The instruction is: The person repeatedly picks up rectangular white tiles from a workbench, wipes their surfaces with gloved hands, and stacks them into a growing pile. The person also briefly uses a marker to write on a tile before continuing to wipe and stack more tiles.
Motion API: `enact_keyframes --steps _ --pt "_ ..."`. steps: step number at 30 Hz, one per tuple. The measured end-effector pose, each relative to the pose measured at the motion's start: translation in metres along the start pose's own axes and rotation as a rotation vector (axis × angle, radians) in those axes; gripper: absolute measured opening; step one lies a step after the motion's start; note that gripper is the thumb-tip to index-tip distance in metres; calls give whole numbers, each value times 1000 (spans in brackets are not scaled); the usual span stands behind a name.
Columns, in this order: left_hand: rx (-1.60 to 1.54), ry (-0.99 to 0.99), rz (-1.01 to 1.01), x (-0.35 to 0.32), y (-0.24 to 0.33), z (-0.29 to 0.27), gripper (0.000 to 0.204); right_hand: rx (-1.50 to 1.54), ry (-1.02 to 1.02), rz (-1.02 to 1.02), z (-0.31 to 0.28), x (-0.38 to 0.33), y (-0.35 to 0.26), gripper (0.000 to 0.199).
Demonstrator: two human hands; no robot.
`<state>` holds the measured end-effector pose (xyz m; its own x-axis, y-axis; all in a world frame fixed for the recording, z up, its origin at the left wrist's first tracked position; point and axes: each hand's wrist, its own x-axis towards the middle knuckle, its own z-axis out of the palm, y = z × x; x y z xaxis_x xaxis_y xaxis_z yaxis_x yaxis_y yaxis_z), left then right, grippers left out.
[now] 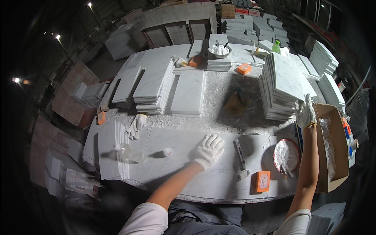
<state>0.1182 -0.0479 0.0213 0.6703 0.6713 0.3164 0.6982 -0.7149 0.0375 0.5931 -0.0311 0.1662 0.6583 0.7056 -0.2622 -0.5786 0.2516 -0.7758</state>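
Observation:
My left hand (210, 150), in a white knitted glove, lies flat with its fingers stretched out on a white-grey marble slab (176, 141) at the near side of the table. Reaching forward on the right, my right hand (305, 113), gloved the same way, is at the near right corner of a tall stack of marble tiles (280, 84). Its fingers point up along the stack's edge; whether they press on a tile cannot be made out. Between the hands lie a marker pen (239, 152), an orange box (263, 181) and a red-rimmed bowl of white paste (285, 154).
A cardboard box (333, 149) stands right of my right forearm. A clear bottle (131, 152) lies at the left, near a spare glove (136, 126). More tile stacks (154, 86) stand farther back, with a metal bowl of white paste (220, 51) on one.

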Motion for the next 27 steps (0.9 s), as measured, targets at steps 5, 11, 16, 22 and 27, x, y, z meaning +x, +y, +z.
enact_keyframes --steps 5,11,16,22,27 --pt "-31 38 26 2 -2 1 43 -172 -2 4 -3 6 -2 31" --pt "-138 33 29 5 -2 2 41 -318 13 33 0 -10 -12 35" --pt "-96 32 0 2 -3 9 42 -111 79 30 9 -7 -4 33" --pt "-123 39 -12 2 -2 6 42 -134 7 -89 22 -6 13 26" --pt "-104 10 -4 7 0 -11 42 -174 -115 -15 43 -34 38 25"
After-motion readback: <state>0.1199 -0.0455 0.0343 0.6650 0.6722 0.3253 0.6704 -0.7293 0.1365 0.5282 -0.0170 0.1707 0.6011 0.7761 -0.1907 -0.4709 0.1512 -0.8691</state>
